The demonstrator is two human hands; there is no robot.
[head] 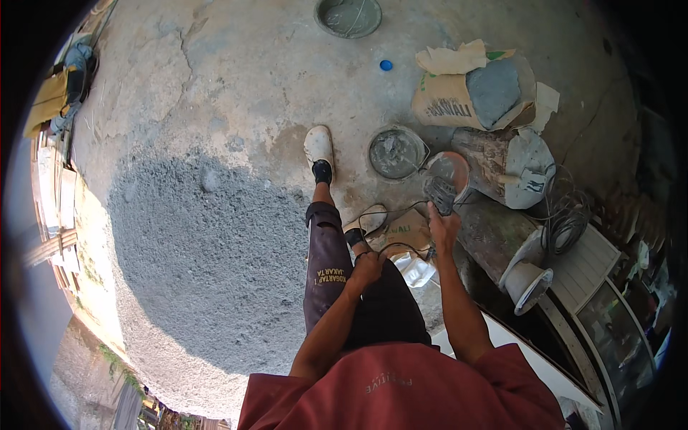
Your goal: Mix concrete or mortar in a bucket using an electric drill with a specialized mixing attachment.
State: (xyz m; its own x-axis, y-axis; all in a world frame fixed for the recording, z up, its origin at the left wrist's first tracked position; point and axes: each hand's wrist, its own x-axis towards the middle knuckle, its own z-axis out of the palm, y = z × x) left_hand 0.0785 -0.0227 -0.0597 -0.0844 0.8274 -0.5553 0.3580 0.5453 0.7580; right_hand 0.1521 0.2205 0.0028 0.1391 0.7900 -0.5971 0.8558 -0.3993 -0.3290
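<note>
My right hand [444, 228] is closed on a dark, cement-crusted tool [441, 194], whose exact kind I cannot tell. The tool hangs over the rim of a reddish bucket [457, 165]. A dark cable [400, 245] runs near both hands. My left hand [368, 269] is at my thigh, its fingers curled by the cable; whether it grips the cable is unclear. Left of the reddish bucket stands a bucket of wet grey mortar [396, 153]. Above them lies a torn paper sack of grey cement powder [493, 88].
A broad heap of grey sand or gravel [215, 258] spreads at the left. Stone-like cylinders [494, 236], a coiled cable [567, 220] and a trowel [529, 181] lie at the right. A basin [348, 16] stands at the top; a flattened paper sack [403, 232] lies by my foot.
</note>
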